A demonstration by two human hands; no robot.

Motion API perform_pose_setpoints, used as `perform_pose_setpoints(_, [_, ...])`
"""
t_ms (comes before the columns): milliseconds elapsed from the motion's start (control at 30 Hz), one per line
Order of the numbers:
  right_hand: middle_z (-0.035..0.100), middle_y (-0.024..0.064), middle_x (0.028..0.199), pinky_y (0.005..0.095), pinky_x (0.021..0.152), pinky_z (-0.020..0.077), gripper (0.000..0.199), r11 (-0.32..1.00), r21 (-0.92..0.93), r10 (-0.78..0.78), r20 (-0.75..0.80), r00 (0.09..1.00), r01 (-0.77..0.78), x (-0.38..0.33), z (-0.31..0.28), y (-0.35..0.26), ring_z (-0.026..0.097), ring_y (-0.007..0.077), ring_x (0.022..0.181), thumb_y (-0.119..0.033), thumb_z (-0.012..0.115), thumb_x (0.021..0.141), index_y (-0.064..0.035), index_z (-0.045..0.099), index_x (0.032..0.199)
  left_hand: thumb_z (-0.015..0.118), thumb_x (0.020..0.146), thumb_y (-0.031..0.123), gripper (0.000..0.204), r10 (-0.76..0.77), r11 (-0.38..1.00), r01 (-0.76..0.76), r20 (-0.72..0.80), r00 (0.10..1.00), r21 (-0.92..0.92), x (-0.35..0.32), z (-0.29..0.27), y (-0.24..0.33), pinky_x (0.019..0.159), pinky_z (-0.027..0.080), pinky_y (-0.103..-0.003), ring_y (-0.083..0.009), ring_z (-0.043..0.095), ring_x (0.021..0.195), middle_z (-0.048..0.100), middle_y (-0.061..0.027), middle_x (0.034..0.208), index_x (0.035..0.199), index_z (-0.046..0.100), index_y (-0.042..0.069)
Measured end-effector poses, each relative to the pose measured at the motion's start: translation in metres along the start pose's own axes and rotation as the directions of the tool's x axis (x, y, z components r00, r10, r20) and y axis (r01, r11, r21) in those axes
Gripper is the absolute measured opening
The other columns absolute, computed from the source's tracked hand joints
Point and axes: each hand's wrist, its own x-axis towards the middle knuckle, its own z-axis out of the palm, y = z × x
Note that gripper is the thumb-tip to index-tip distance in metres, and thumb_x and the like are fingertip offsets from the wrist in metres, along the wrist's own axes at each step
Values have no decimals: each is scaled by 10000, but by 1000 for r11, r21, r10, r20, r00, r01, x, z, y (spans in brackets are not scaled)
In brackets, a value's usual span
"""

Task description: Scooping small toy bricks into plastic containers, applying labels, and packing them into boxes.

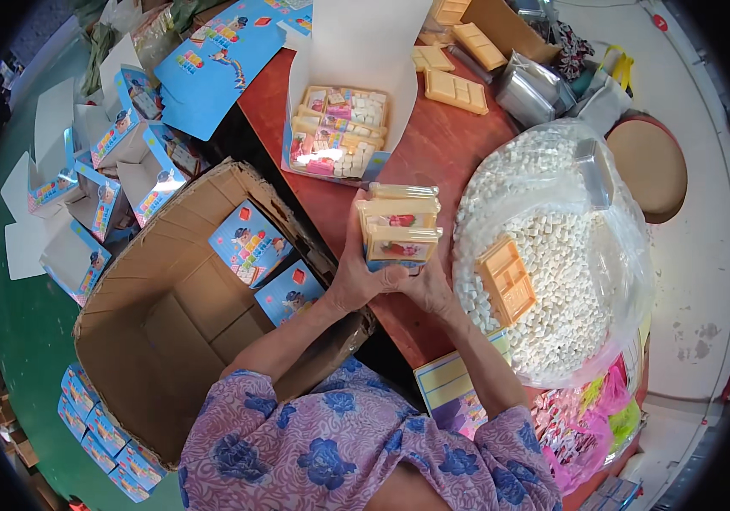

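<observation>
A short stack of cream plastic trays [401, 223] with pictures of red fruit is held upright between my two hands over the red table. My left hand [353, 277] wraps the stack's left side and near end. My right hand [430, 291] closes round its near right corner, and the thumbs come close together. Just beyond the stack stands an open carton [295, 163] with its white lid raised. Inside lie rows of similar packed trays [341, 145], with pink packets and white pieces showing.
A clear bag of small white cubes [565, 281] sits right, with an empty orange tray [506, 279] on it. More empty trays [457, 92] lie at the back. A large brown cardboard box [156, 272] holding blue boxes [250, 243] stands left, near open blue cartons [150, 175].
</observation>
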Motion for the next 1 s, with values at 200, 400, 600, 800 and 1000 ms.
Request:
perform_pose_setpoints(200, [322, 59, 1215, 312, 893, 359, 860, 948, 306, 74, 60, 995, -89, -10, -6, -1, 396, 177, 1073, -156, 710, 635, -92, 119, 1256, 740, 603, 208, 969, 66, 925, -116, 147, 987, 363, -2, 0, 5, 911, 320, -332, -203, 361, 1104, 375, -111, 1152, 1269, 58, 35])
perform_pose_setpoints(400, [450, 79, 1115, 314, 868, 354, 581, 900, -423, -64, 118, 991, 108, -18, -19, -6, 435, 203, 1030, -97, 684, 649, -49, 395, 1150, 756, 563, 124, 902, 17, 870, -91, 155, 988, 484, -5, -7, -5, 912, 311, -322, -190, 370, 1085, 383, -112, 1140, 1237, 164, 22])
perform_pose_setpoints(600, [390, 136, 1213, 312, 926, 290, 487, 837, -543, -3, -129, 992, -68, -31, -32, -74, 356, 236, 1137, -107, 593, 721, -43, 405, 1166, 732, 573, 68, 883, -59, 930, 11, 120, 991, 366, 1, -16, -9, 920, 306, -312, -188, 370, 1091, 381, -112, 1152, 1243, 157, 23])
perform_pose_setpoints(800, [333, 127, 1264, 499, 977, 81, 700, 14, -963, -192, 262, 946, 269, -17, 5, -87, 220, 320, 1212, -565, 390, 729, -63, 351, 1217, 752, 555, 99, 902, 18, 859, -77, 121, 993, 506, 2, -13, -8, 885, 349, -303, -188, 408, 1065, 407, -119, 1143, 1242, 172, 25])
perform_pose_setpoints(1000, [349, 127, 1250, 433, 984, 148, 649, 351, -883, -261, 228, 938, 313, -16, -6, -78, 251, 308, 1201, -500, 454, 745, -47, 371, 1202, 748, 561, 94, 861, -25, 936, 6, 49, 998, 351, 2, -7, -14, 851, 380, -303, -173, 434, 1030, 428, -99, 1128, 1231, 212, 23])
